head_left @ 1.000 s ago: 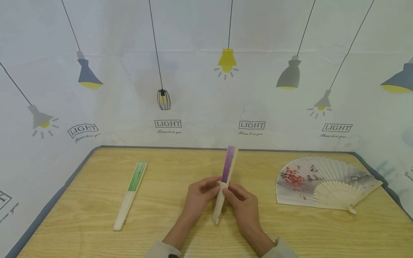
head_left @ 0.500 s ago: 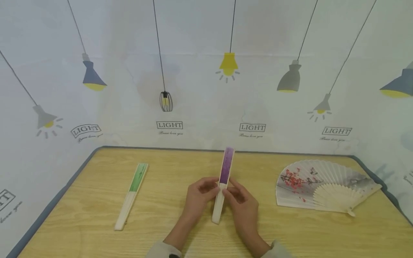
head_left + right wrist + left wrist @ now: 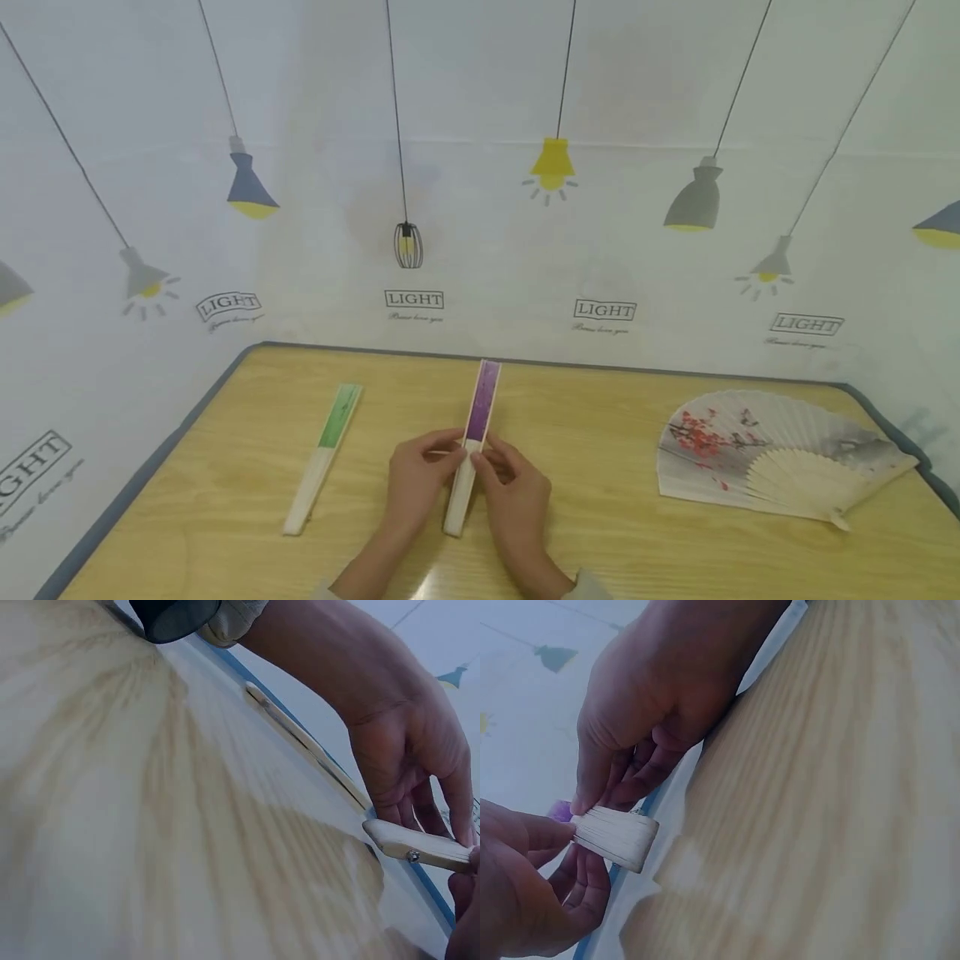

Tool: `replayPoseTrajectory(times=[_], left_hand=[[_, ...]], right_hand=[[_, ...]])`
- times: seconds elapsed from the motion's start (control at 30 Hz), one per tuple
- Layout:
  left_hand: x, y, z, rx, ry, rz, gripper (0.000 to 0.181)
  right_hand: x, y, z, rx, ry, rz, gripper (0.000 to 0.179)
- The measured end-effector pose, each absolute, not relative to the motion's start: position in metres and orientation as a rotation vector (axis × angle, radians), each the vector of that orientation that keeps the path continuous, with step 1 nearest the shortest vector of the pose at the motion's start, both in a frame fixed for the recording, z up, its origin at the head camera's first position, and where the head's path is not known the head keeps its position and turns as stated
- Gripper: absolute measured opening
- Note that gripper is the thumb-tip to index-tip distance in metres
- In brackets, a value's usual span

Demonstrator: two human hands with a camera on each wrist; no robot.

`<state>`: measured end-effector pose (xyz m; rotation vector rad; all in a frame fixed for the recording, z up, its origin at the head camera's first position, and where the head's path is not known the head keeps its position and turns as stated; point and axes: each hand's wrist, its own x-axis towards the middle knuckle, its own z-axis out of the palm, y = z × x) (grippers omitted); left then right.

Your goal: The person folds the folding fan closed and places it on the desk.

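Wooden table [image 3: 600,542] below, left fingers [image 3: 448,463] and right fingers [image 3: 488,475] pinch the purple fan [image 3: 483,406] between them.

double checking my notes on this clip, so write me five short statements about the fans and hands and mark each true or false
1. The left hand and right hand both hold the purple folding fan. True.
2. The purple folding fan is spread open. False: it is folded.
3. The green folding fan lies folded on the table. True.
4. The red-blossom folding fan is spread open. True.
5. In the head view, the red-blossom folding fan lies left of both hands. False: it lies right.
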<state>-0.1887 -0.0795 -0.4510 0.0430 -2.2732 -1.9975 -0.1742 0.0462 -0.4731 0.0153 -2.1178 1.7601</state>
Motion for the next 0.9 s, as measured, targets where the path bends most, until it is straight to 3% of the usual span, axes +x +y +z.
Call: replayPoseTrajectory(times=[0.4,0.9], left_hand=[[-0.175,-0.145,-0.439,0.175,-2.463,-1.637,0.024],[-0.178,-0.164,-0.437,0.24,-2.59,-1.437,0.023]], right_hand=[[-0.174,-0.024,-0.471,0.104,-2.206,1.834,0.029],[-0.175,-0.056,-0.462,0.072,-2.347,1.669,0.022]])
